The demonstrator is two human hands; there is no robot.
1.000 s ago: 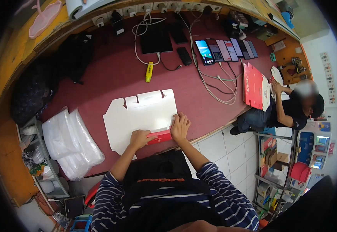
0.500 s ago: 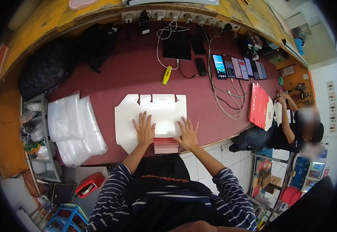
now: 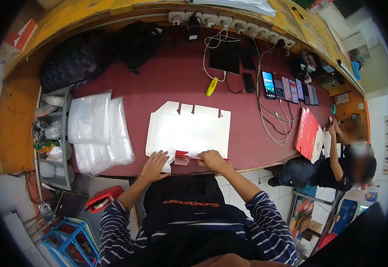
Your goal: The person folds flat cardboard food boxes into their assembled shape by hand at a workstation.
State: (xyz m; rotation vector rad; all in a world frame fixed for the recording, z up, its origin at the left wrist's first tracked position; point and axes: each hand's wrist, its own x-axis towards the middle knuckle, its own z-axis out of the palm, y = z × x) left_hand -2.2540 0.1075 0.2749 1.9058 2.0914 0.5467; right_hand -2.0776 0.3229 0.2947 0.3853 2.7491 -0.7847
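A white flat cardboard box blank (image 3: 189, 131), with cut slots along its far edge, lies on the dark red table. Red-printed flaps (image 3: 182, 158) show in layers at its near edge, between my hands. My left hand (image 3: 155, 167) lies with fingers stretched over the blank's near left corner and a small white flap there. At the near right edge, my right hand (image 3: 212, 160) has its fingers curled down on the cardboard and its red flap; the fingertips are partly hidden.
Clear plastic bags (image 3: 98, 133) lie to the left beside a grey rack (image 3: 64, 138). Several phones (image 3: 287, 89), cables and a yellow highlighter (image 3: 211, 87) lie toward the back. At right, a co-worker (image 3: 336, 155) sits near a red printed cardboard piece (image 3: 308, 133).
My left hand has slid left and nearer to me, onto the corner. My right hand has gone from spread fingers to curled ones at the near edge. The head view has shifted.
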